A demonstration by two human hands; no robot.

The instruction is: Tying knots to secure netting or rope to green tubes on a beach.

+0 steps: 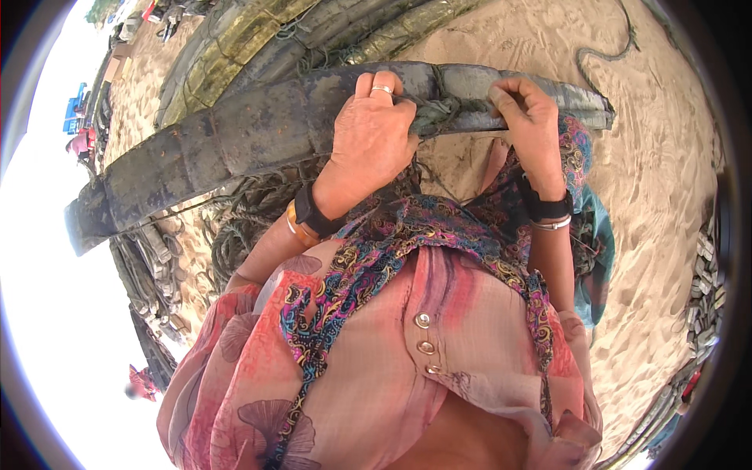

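A long, dark, weathered float, bound at intervals with cord, lies across in front of me. A dark green rope is knotted and bunched around it, right of the middle. My left hand, with a ring on one finger, is closed over the float's edge at the left side of the knot, its fingers curled round the rope. To the right of the knot my right hand is closed in a pinch, thumb against forefinger, on a strand of the same rope. The fingertips of my left hand are partly hidden.
More long floats, some yellowish, lie beyond on the sand. Tangled rope sits below the float at left. A loose rope curves at the far right. A blue object and people are in the far left distance.
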